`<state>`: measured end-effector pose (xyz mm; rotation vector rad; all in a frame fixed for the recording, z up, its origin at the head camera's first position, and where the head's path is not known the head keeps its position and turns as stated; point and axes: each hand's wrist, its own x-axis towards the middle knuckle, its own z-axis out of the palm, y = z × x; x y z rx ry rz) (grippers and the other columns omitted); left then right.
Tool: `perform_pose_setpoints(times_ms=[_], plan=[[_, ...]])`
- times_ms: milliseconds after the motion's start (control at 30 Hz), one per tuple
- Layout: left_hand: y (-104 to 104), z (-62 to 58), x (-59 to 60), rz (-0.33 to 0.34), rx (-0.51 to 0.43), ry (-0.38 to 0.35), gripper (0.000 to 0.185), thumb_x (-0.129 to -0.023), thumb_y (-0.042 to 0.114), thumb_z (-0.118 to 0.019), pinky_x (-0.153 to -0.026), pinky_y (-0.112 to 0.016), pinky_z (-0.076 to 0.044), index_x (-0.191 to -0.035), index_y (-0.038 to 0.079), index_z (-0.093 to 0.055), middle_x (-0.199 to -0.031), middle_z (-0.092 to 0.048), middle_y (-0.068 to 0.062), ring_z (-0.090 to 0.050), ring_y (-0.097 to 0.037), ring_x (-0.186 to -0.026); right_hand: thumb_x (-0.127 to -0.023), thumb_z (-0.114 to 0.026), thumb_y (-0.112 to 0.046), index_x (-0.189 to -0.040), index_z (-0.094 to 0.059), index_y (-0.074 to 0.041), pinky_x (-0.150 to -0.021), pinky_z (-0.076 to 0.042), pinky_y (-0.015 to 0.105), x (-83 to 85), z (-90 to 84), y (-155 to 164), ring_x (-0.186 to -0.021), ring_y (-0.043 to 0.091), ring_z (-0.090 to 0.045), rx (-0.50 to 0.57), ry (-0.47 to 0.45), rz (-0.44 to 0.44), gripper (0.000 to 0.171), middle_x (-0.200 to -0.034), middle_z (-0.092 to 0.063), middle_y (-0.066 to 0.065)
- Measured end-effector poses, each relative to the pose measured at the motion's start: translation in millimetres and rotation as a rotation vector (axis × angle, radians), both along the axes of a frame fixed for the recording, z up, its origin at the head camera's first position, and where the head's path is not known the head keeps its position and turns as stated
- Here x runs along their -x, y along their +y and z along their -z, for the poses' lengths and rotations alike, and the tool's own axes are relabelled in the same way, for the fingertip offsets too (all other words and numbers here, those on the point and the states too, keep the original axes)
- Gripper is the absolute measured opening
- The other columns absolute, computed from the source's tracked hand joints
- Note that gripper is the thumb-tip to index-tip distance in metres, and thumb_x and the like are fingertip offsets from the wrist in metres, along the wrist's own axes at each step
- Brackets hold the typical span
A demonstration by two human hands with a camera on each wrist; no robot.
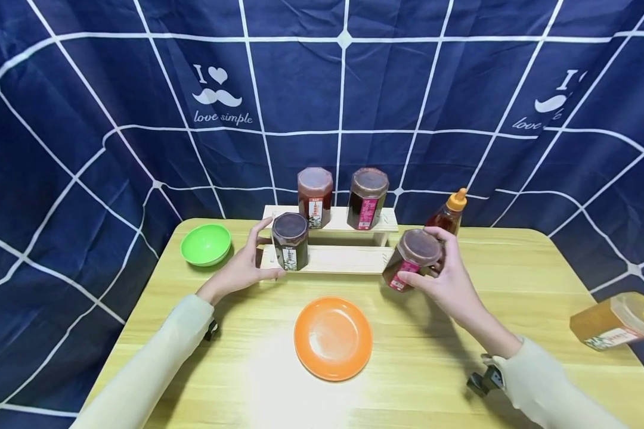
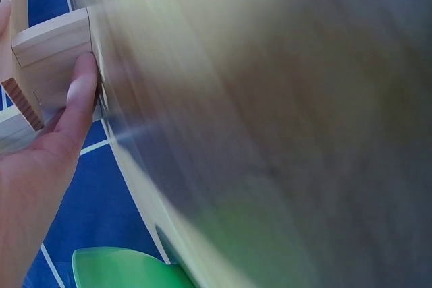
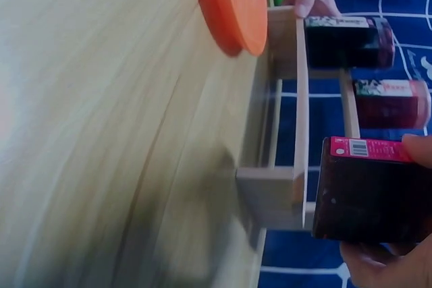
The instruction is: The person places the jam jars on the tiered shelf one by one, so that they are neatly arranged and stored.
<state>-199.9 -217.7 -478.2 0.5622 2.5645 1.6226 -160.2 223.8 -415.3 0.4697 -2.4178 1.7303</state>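
While the left hand (image 1: 240, 269) rests at the left end of the pale wooden two-step rack (image 1: 338, 258), its thumb and fingers lie loosely about the dark hexagonal glass jar with a white label (image 1: 290, 241) that stands on the lower step; the head view does not settle whether the fingers truly clasp the jar or only touch it, and in the left wrist view the thumb (image 2: 75, 96) presses against the rack's wooden end. The right hand (image 1: 444, 281) has its grip clamped on a dark jam jar with a pink label (image 1: 410, 258), fingers and thumb curled round it, holding it tilted just at the right end of the lower step; the right wrist view shows this jar (image 3: 370, 188) close against the rack's end board (image 3: 270, 193).

On the upper, far step stand two more jars, a reddish one with a white label (image 1: 315, 196) on the left and a dark one with a pink label (image 1: 367, 198) on the right. Behind the right hand stands a brown squeeze bottle with an orange cap (image 1: 448, 214). A round orange plastic plate (image 1: 333, 338) lies on the light wooden table (image 1: 247, 369), near of the rack and between the two forearms. A green plastic bowl (image 1: 206, 244) sits at the far left corner, and a jar of amber honey (image 1: 617, 322) lies on its side at the right edge.
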Motion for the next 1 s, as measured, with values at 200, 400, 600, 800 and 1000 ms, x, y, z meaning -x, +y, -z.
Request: perform_pose_setpoints(times_ms=[200,400,600,800,1000], plan=[[0,-2.2,-1.3,-0.003,0.011,-0.004,0.120,-0.087,0.015,-0.096,-0.118,-0.068,-0.034,-0.172,0.035,-0.013,-0.156,-0.052,-0.027,-0.050,-0.043,-0.146,-0.085,-0.089,0.011,-0.160,-0.031,-0.007,-0.098,-0.055,0.023,10.7,2.8,-22,-0.118,0.013,-0.066,0.032,-0.004,-0.079,0.097,-0.143,-0.057,0.016],[0,-2.6,-2.3,-0.004,0.010,-0.009,0.120,-0.087,0.016,-0.096,-0.119,-0.067,-0.034,-0.172,0.036,-0.013,-0.156,-0.052,-0.025,-0.050,-0.041,-0.145,-0.085,-0.090,0.009,-0.159,-0.031,-0.009,-0.096,-0.056,0.023,18.5,6.0,-43,-0.116,0.015,-0.069,0.020,-0.045,-0.121,0.097,-0.139,-0.061,0.021],[0,-2.4,-1.6,-0.003,0.009,-0.010,0.120,-0.087,0.015,-0.095,-0.119,-0.066,-0.035,-0.172,0.037,-0.013,-0.156,-0.052,-0.026,-0.050,-0.041,-0.145,-0.084,-0.090,0.009,-0.158,-0.029,-0.008,-0.093,-0.057,0.026,25.6,7.6,-61,-0.117,0.021,-0.069,0.031,-0.050,-0.152,0.098,-0.139,-0.064,0.021],[1,-2.4,-1.4,-0.002,0.004,-0.015,0.119,-0.088,0.016,-0.096,-0.119,-0.068,-0.034,-0.172,0.036,-0.014,-0.156,-0.052,-0.026,-0.049,-0.042,-0.146,-0.082,-0.090,0.013,-0.158,-0.028,-0.008,-0.095,-0.058,0.029,30.2,7.7,-75,-0.119,0.028,-0.069,0.065,-0.055,-0.180,0.100,-0.140,-0.064,0.021],[1,-1.9,-2.6,-0.009,0.006,-0.013,0.118,-0.089,0.015,-0.095,-0.118,-0.067,-0.035,-0.172,0.035,-0.013,-0.156,-0.052,-0.028,-0.049,-0.043,-0.146,-0.082,-0.090,0.012,-0.157,-0.028,-0.009,-0.100,-0.057,0.034,35.2,7.7,-87,-0.124,0.030,-0.068,0.075,-0.067,-0.208,0.100,-0.142,-0.064,0.018]])
